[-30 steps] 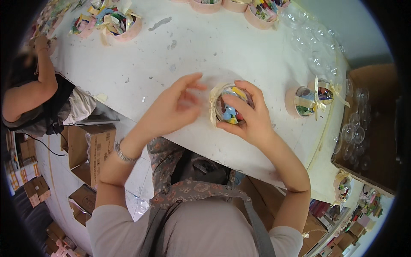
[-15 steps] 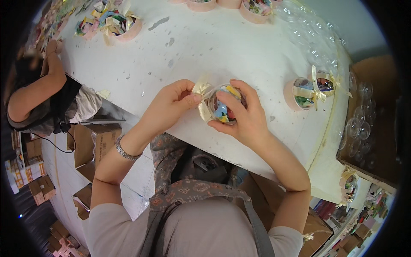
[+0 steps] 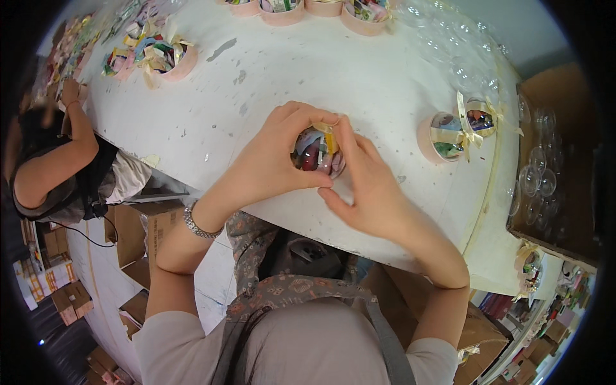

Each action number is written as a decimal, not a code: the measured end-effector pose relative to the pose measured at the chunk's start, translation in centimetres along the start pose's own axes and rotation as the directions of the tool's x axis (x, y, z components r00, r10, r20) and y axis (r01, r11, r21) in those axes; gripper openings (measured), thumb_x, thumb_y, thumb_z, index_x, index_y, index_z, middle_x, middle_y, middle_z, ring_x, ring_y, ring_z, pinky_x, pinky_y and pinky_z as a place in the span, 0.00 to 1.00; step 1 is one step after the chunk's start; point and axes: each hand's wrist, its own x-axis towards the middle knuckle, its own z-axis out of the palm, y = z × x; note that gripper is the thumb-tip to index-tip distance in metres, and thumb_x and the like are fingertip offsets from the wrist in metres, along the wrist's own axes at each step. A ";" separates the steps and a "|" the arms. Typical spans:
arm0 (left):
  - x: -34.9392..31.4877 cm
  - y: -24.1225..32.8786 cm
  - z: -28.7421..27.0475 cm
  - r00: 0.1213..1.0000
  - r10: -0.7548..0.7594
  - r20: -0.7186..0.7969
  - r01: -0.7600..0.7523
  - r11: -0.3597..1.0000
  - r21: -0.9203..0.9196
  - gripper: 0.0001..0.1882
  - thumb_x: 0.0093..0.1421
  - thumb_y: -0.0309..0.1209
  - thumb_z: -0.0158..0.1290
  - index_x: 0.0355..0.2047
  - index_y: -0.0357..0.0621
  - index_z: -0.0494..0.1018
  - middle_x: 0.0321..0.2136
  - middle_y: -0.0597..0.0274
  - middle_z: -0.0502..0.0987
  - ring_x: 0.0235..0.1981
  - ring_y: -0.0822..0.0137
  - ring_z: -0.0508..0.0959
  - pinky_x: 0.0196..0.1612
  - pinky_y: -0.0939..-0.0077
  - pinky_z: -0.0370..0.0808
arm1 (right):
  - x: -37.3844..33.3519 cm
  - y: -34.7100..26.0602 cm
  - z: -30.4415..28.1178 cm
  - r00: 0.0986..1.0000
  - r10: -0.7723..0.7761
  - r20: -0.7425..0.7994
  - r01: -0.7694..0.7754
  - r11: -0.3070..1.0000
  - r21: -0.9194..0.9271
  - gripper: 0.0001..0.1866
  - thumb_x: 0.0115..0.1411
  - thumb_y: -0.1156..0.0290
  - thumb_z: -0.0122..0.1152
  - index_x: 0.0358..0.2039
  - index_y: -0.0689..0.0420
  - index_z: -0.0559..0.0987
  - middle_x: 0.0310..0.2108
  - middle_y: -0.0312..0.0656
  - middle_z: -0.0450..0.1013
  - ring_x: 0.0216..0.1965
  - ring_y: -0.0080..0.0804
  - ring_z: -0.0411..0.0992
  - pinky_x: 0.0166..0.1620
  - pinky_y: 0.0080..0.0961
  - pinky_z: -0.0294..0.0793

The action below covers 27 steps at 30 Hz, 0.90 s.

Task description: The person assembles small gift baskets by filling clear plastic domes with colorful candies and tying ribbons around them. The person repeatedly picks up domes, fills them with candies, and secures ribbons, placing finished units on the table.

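Observation:
In front of me at the table's near side is a small round gift box [image 3: 314, 153] with a clear lid and colourful packets inside. My left hand [image 3: 266, 157] curves around its left side, fingers over the far rim and thumb along the near rim. From the right, my right hand [image 3: 369, 186] closes in on the same box, its fingertips meeting those of my left hand at the far edge. Its thumb lies at the near right. Most of the box's sides, and any ribbon on it, are hidden by my hands.
On the white table [image 3: 212, 109], ribboned round boxes stand at right, like this pink one [image 3: 427, 138], and more at far left [image 3: 186, 64]. Clear domed lids [image 3: 443, 38] lie at far right. A cardboard carton [image 3: 558, 192] holds more lids. A co-worker [image 3: 58, 160] is at left.
My left hand has let go of the pale gold ribbon bow and moved around the box. The box has turned between my hands, and the bow has gone out of sight.

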 end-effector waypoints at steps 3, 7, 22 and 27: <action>0.5 -0.4 -0.8 0.997 0.007 0.078 -0.009 0.999 0.033 0.44 0.39 0.30 0.72 0.59 0.50 0.65 0.52 0.65 0.69 0.54 0.66 0.69 0.53 0.69 0.70 | 1.5 1.5 -1.7 0.990 0.025 0.140 -0.049 0.984 0.173 0.47 0.42 0.67 0.77 0.62 0.58 0.63 0.56 0.54 0.64 0.57 0.51 0.63 0.58 0.36 0.67; 1.0 -0.7 -1.0 0.998 -0.042 0.042 0.042 0.999 -0.019 0.47 0.36 0.33 0.74 0.59 0.48 0.65 0.49 0.65 0.71 0.52 0.65 0.70 0.53 0.69 0.70 | 3.8 3.4 -2.5 0.965 0.083 0.247 -0.164 0.930 0.328 0.44 0.36 0.67 0.81 0.55 0.59 0.68 0.50 0.48 0.67 0.52 0.43 0.68 0.56 0.33 0.69; -0.1 0.8 -0.4 0.999 -0.032 0.002 0.032 0.994 0.108 0.26 0.42 0.31 0.71 0.40 0.42 0.72 0.36 0.64 0.72 0.34 0.68 0.72 0.40 0.76 0.71 | 2.8 1.6 -2.9 0.988 0.084 0.128 -0.095 0.992 0.085 0.29 0.35 0.66 0.81 0.35 0.58 0.72 0.33 0.41 0.72 0.35 0.38 0.73 0.39 0.31 0.74; 0.0 -0.1 -0.9 0.998 -0.023 0.052 0.024 1.000 -0.013 0.24 0.44 0.28 0.70 0.41 0.43 0.73 0.37 0.66 0.71 0.36 0.69 0.71 0.41 0.76 0.70 | 1.8 1.8 -1.8 1.000 0.023 0.002 -0.023 0.995 0.094 0.27 0.34 0.65 0.81 0.31 0.57 0.72 0.30 0.39 0.72 0.31 0.34 0.73 0.34 0.28 0.75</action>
